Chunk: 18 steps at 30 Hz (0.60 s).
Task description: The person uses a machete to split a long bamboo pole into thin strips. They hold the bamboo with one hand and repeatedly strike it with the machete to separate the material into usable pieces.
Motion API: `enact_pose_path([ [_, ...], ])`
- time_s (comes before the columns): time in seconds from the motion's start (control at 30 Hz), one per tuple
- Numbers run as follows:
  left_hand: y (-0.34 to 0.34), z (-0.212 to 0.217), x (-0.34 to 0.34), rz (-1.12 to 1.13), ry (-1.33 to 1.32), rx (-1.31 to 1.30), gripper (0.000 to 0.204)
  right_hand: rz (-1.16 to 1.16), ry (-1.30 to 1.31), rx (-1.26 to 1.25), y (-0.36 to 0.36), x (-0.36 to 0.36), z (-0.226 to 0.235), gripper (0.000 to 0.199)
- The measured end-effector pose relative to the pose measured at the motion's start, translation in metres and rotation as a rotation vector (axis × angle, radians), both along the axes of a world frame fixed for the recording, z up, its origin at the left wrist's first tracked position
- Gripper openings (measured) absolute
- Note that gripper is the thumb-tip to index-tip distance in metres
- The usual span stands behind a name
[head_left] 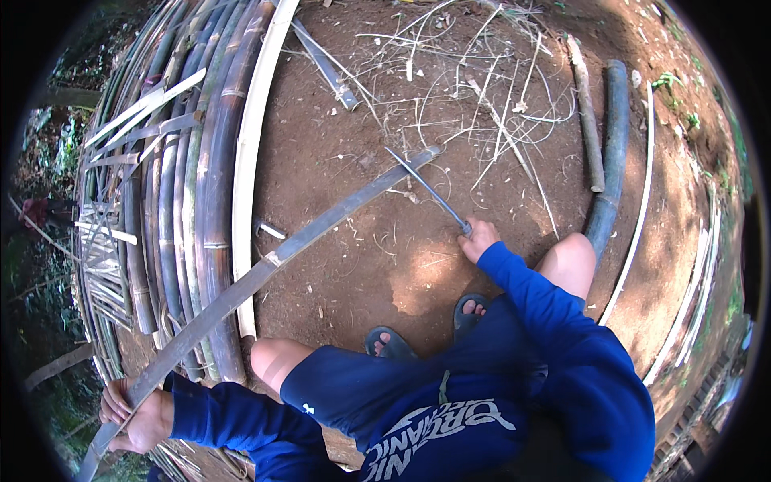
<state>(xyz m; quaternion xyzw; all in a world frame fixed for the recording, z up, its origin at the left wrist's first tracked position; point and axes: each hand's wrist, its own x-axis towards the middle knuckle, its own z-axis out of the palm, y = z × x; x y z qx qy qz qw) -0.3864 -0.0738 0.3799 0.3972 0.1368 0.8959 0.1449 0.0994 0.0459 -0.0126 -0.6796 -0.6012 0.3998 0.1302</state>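
Observation:
My left hand (143, 416) at the lower left is closed round a long split bamboo strip (321, 222). The strip runs slantwise up to the right over the dirt, its dark outer side showing and a node partway along. In my right hand (480, 238) is the handle of a long, thin-bladed knife (430, 189), pointing up and to the left. The blade's tip overlaps the strip's far end in the picture; whether they touch, I cannot tell. Both my forearms are in blue sleeves.
Bamboo poles (215, 185) lie stacked at the left, with a pale split length (259, 153) along their edge. Thin shavings (498, 96) litter the far ground. A greenish pole (615, 136) and a brown stick (585, 112) lie to the right. A short strip (325, 68) lies far ahead.

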Motion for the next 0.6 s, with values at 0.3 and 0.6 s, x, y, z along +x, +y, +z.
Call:
enact_pose_path([
  [0.3,0.034,0.051,0.068,-0.508,0.285,0.031,0.036,-0.065,0.219,0.102,-0.011,-0.064,0.113,0.024],
  [0.6,0.019,0.056,0.152,-0.325,0.445,0.3,0.034,0.398,0.663,0.324,-0.072,-0.082,0.271,0.026],
])
